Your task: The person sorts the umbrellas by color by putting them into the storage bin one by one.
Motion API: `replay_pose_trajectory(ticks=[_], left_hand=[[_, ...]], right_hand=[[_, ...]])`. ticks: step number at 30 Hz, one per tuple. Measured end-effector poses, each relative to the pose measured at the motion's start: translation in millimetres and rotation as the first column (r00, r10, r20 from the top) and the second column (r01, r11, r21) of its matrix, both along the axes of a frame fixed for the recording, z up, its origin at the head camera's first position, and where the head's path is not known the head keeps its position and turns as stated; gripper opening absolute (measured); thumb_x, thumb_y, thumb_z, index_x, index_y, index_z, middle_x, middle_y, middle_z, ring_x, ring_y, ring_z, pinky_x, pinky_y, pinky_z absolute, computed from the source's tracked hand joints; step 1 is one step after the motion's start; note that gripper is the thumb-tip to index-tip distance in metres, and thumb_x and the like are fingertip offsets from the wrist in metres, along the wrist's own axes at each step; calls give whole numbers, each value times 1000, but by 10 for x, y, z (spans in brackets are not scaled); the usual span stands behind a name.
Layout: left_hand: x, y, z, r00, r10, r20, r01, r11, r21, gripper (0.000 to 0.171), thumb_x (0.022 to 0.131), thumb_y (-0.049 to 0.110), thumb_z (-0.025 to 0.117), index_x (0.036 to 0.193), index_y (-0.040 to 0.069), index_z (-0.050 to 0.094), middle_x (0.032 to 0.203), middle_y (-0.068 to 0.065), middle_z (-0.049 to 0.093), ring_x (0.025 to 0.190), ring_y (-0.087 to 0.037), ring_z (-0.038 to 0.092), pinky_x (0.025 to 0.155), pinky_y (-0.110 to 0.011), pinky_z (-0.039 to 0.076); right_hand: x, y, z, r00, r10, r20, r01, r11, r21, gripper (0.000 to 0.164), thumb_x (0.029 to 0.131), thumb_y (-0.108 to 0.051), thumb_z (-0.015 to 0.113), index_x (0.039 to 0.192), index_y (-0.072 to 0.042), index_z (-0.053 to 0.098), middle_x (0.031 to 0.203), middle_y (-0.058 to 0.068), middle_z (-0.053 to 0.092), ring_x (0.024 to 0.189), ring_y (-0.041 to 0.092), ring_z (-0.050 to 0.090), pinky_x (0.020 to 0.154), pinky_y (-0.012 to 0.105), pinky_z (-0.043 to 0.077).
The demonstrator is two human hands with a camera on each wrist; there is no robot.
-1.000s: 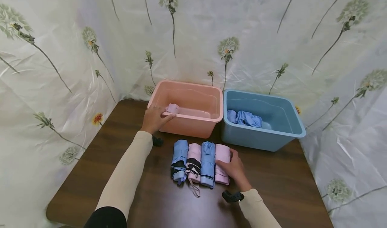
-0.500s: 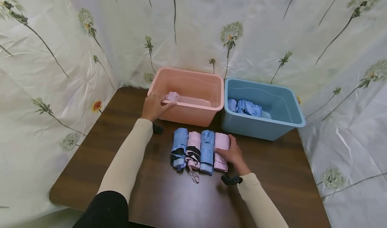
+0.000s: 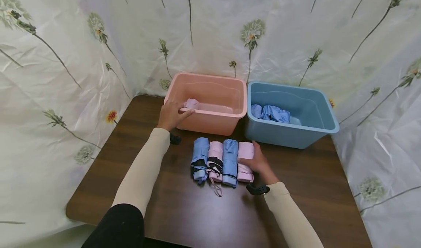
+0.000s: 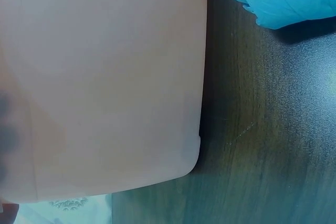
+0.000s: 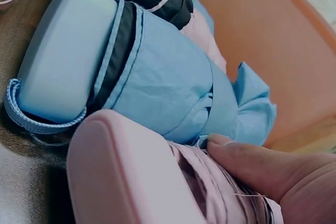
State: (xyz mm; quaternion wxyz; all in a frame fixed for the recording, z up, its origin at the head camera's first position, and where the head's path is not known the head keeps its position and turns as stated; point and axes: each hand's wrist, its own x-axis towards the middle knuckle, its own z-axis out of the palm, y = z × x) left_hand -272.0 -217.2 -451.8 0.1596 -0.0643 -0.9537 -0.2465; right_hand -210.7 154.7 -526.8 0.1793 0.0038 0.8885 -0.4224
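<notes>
the right hand (image 3: 260,163) has now curled round the pink umbrella (image 3: 245,161) on the tabletop (image 3: 306,189), ready to lift, while the left hand (image 3: 171,114) still grips the pink bin (image 3: 210,121).

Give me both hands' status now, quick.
Left hand: grips the near rim of the pink bin.
Right hand: grips the pink folded umbrella at the right end of the row on the table.
</notes>
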Motion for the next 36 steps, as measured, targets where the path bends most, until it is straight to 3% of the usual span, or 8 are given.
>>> replay_pose_trajectory(ticks=[4, 10, 13, 17, 26, 36], left_hand=[[-13, 10, -12, 1000, 12, 13, -12, 1000, -2, 56, 85, 60, 62, 114, 12, 72, 116, -7, 67, 107, -25, 54, 96, -56, 37], [-46, -20, -4, 1000, 11, 1, -11, 1000, -13, 57, 85, 60, 61, 114, 12, 71, 117, -8, 67, 108, -25, 53, 96, -55, 37], [-48, -21, 0, 1000, 6, 6, -6, 1000, -22, 53, 85, 61, 61, 100, 11, 73, 107, -7, 69, 101, -25, 54, 94, -53, 39], [-28, 1, 12, 1000, 9, 27, -8, 1000, -23, 51, 85, 61, 61, 97, 12, 72, 107, -6, 68, 102, -24, 53, 94, -54, 38], [-17, 13, 7, 1000, 15, 19, -15, 1000, -19, 56, 85, 60, 61, 114, 13, 71, 119, -6, 67, 111, -25, 53, 96, -56, 37], [4, 9, 21, 1000, 16, 21, -16, 1000, -20, 57, 85, 60, 62, 116, 13, 71, 119, -8, 67, 107, -25, 54, 95, -54, 38]], right_hand=[[-21, 71, 7, 998, 19, 56, -15, 997, -73, 100, 85, -28, 73, 153, -11, 1, 153, 25, 17, 128, 44, 32, 104, 59, 31], [-68, 182, -15, 985, 34, 168, 12, 965, -260, 90, 92, -23, 65, 154, -16, 0, 152, 25, 13, 117, 45, 40, 80, 56, 51], [-88, 212, -71, 984, 34, 178, 20, 956, -291, 88, 93, -19, 64, 154, -17, 1, 152, 25, 11, 119, 45, 38, 80, 57, 50], [-68, 240, -85, 984, 22, 175, 34, 949, -312, 85, 93, -15, 63, 154, -18, 4, 153, 23, 11, 121, 45, 35, 83, 58, 48], [-8, 277, -68, 985, -21, 172, 79, 937, -341, 83, 92, -13, 64, 153, -20, 8, 147, 24, 21, 116, 43, 41, 81, 48, 52], [38, 262, 102, 995, -25, 97, 57, 935, -350, 84, 92, -15, 64, 153, -18, 7, 148, 25, 21, 121, 43, 39, 95, 54, 43]])
